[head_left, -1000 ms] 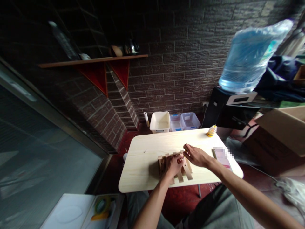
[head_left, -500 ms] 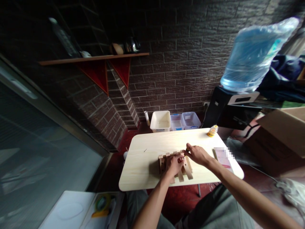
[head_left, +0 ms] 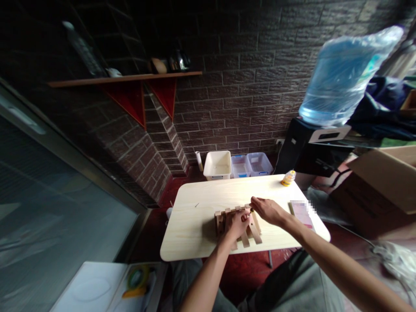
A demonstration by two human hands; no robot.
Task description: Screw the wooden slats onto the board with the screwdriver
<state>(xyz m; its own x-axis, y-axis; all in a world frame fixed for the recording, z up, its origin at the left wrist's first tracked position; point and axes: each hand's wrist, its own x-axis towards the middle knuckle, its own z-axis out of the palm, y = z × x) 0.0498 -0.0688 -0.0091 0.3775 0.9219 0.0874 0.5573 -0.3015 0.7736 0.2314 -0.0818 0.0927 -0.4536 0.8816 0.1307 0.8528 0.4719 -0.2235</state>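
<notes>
A small slatted wooden rack lies on the pale wooden table, near its front edge. My left hand rests on top of the rack with its fingers curled over the slats, holding it down. My right hand is at the rack's far right corner, its fingers pinched together on something small that I cannot make out. Both forearms reach in from the lower right.
A small yellow bottle stands at the table's far right corner, a flat card by the right edge. White and clear bins sit on the floor behind. A water jug, cardboard box and brick wall surround the table.
Both hands stay on the rack. My right hand's fingers have closed into a tighter pinch at the rack's corner; the view has shifted slightly.
</notes>
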